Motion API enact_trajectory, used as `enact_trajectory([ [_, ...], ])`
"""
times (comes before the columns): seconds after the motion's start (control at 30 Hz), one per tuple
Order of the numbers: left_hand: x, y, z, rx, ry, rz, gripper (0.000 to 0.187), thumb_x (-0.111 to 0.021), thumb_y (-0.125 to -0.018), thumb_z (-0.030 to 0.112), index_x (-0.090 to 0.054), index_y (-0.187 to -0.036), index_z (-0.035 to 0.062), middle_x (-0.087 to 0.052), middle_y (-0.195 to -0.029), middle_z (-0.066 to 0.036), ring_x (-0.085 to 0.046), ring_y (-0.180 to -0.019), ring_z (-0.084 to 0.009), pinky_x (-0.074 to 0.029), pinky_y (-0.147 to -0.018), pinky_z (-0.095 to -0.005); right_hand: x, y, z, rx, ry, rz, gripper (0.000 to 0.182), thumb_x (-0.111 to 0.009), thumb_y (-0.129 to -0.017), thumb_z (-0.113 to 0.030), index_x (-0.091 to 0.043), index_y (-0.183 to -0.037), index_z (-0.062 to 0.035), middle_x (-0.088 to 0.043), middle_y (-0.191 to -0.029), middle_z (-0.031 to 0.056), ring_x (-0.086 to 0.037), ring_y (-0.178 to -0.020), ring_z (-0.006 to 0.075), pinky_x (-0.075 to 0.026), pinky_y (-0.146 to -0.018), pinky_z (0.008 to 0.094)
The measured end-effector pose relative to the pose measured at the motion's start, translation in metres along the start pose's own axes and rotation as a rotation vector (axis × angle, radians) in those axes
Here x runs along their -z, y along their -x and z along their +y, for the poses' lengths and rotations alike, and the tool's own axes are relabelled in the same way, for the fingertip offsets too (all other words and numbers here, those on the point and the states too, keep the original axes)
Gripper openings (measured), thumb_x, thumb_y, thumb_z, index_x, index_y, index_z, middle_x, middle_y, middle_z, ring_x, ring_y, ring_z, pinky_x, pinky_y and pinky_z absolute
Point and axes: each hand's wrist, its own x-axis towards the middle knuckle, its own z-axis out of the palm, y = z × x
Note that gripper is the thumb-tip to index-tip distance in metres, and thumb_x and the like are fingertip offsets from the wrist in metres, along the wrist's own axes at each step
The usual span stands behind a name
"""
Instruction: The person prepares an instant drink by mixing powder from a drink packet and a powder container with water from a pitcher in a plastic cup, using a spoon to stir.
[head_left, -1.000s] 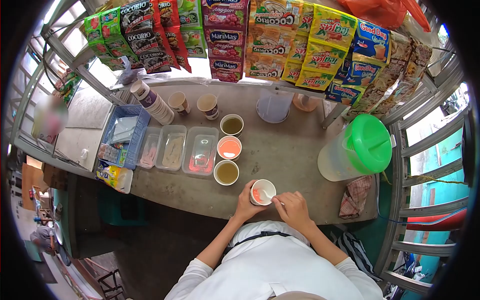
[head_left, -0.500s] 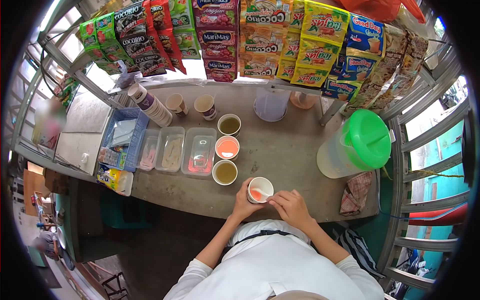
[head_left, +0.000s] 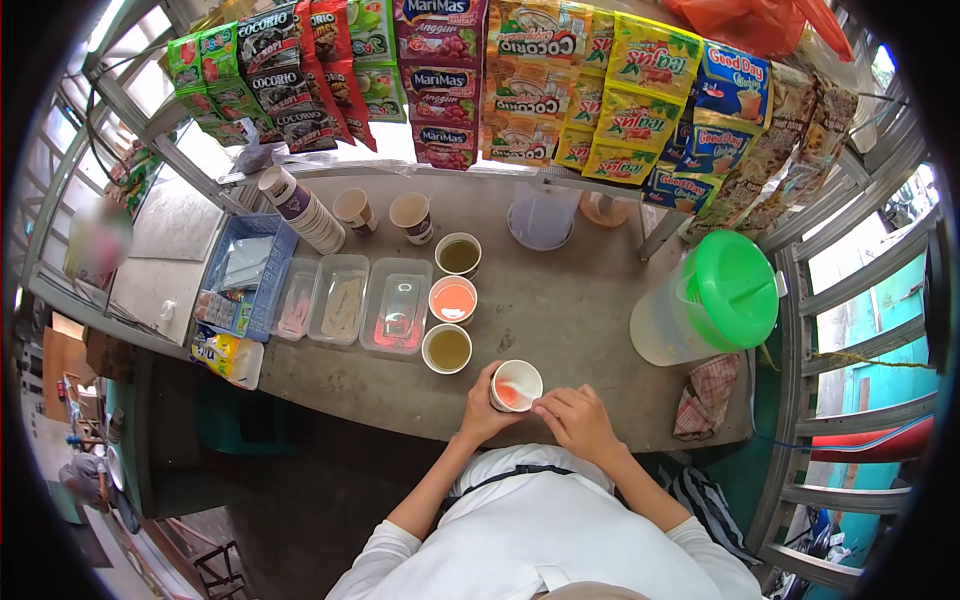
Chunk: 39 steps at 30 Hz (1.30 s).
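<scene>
My left hand (head_left: 482, 412) is wrapped round a paper cup (head_left: 532, 371) near the front edge of the counter. Some orange-red stuff lies inside the cup. A white spoon (head_left: 519, 388) dips into it, its handle end pinched between the fingers of my right hand (head_left: 580, 420). Just beyond, to the left, three filled cups form a row: one with greenish-brown drink (head_left: 448, 349), one with orange-red drink (head_left: 453, 299), and another greenish-brown one (head_left: 459, 256) at the back.
Plastic tubs (head_left: 399, 345) and a blue basket (head_left: 240, 262) stand at left, with stacked cups (head_left: 300, 212) behind. A green-lidded jug (head_left: 668, 310) and a checked cloth (head_left: 706, 400) are at right. Drink sachets (head_left: 640, 100) hang across the back.
The spoon has shifted slightly inside the cup, and my right hand has moved a little with it. My left hand keeps its hold on the cup. The whole view has tilted slightly.
</scene>
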Motion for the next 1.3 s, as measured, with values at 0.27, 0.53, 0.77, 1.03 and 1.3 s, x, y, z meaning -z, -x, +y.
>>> enact_trajectory([
  [0.27, -0.002, 0.0, -0.008, -0.048, -0.056, 0.022, 0.088, -0.09, -0.054, 0.017, -0.045, -0.128, 0.0074, -0.062, -0.114, -0.013, -0.062, -0.103, -0.0308, -0.051, -0.088, -0.0386, -0.005, 0.002, 0.0, -0.025, 0.013, -0.048, 0.013, -0.061, -0.09, -0.02, -0.067, -0.089, -0.0083, -0.063, -0.082, 0.0036, -0.059, -0.069, 0.0199, -0.037, -0.065, 0.0329],
  [0.53, -0.003, 0.003, -0.005, -0.041, -0.025, 0.044, 0.089, -0.09, -0.052, 0.013, -0.044, -0.129, 0.0071, -0.062, -0.115, -0.013, -0.062, -0.105, -0.0298, -0.05, -0.088, -0.0378, -0.005, 0.0, -0.001, -0.001, -0.061, 0.027, 0.014, -0.06, -0.091, -0.021, -0.067, -0.09, -0.0084, -0.064, -0.085, 0.0035, -0.058, -0.067, 0.0204, -0.037, -0.065, 0.0332],
  [0.77, -0.002, 0.003, 0.0, -0.066, -0.008, 0.062, 0.089, -0.09, -0.052, 0.011, -0.045, -0.128, 0.0074, -0.063, -0.113, -0.013, -0.063, -0.103, -0.0291, -0.051, -0.088, -0.037, -0.001, 0.002, 0.001, -0.046, -0.136, 0.006, 0.016, -0.059, -0.093, -0.02, -0.068, -0.094, -0.0077, -0.064, -0.087, 0.0036, -0.058, -0.069, 0.0201, -0.037, -0.066, 0.033],
  [1.03, -0.005, 0.003, 0.0, -0.06, -0.021, 0.072, 0.089, -0.091, -0.053, 0.011, -0.043, -0.128, 0.0074, -0.064, -0.111, -0.013, -0.064, -0.103, -0.0285, -0.052, -0.087, -0.0367, 0.003, 0.001, -0.002, -0.064, -0.14, -0.015, 0.016, -0.058, -0.093, -0.02, -0.069, -0.097, -0.0089, -0.065, -0.086, 0.0037, -0.058, -0.067, 0.0203, -0.038, -0.065, 0.0327],
  [1.3, -0.003, 0.004, -0.001, -0.053, -0.03, 0.049, 0.093, -0.093, -0.053, 0.016, -0.04, -0.129, 0.0062, -0.062, -0.112, -0.012, -0.063, -0.103, -0.0253, -0.051, -0.089, -0.0362, 0.004, -0.001, -0.002, -0.063, -0.12, -0.002, 0.015, -0.059, -0.092, -0.019, -0.069, -0.095, -0.0081, -0.065, -0.083, 0.0043, -0.058, -0.065, 0.0207, -0.038, -0.063, 0.0331],
])
